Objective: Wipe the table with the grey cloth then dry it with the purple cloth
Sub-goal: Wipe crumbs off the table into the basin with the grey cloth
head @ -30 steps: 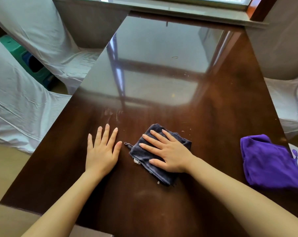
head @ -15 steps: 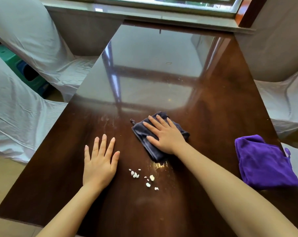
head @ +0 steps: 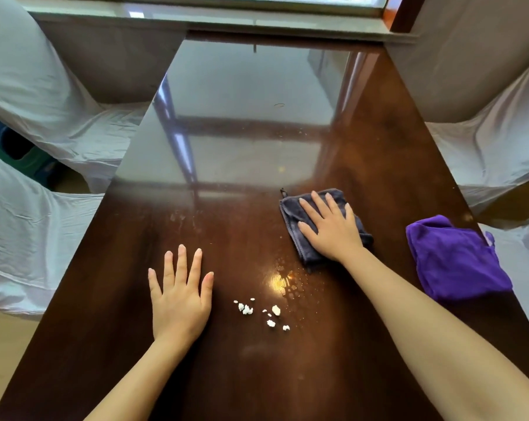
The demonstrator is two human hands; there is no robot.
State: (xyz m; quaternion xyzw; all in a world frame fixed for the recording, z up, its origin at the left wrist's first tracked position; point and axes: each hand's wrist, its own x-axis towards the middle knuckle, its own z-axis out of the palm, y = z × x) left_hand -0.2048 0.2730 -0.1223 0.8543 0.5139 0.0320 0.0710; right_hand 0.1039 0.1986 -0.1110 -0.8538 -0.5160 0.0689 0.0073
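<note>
Nearest the camera, low and centre in the frame, a scatter of white crumbs (head: 261,312) sat on the dark table (head: 84,299), with a wet patch (head: 284,279) shining just above them. Left of the crumbs the left hand (head: 179,294) lay flat on the wood, fingers apart, holding nothing. Further up, right of centre, the right hand (head: 328,229) was pressed palm-down on the grey cloth (head: 293,212), fingers spread over it rather than clamped round it. The purple cloth (head: 454,259) was bunched at the right edge of the frame, apart from the grey one and dry-looking as far as I could tell. My worry: the grey cloth was well above the crumbs, so a sloppy pass could easily miss them, or drag them through the wet spot and smear them. A sideways sweep might also shove them off the near edge onto the floor. And a wide stroke to the right could bump the purple cloth and dampen it before it was needed. The far half of the table was all window glare, so I couldn't tell if it was clean.
</note>
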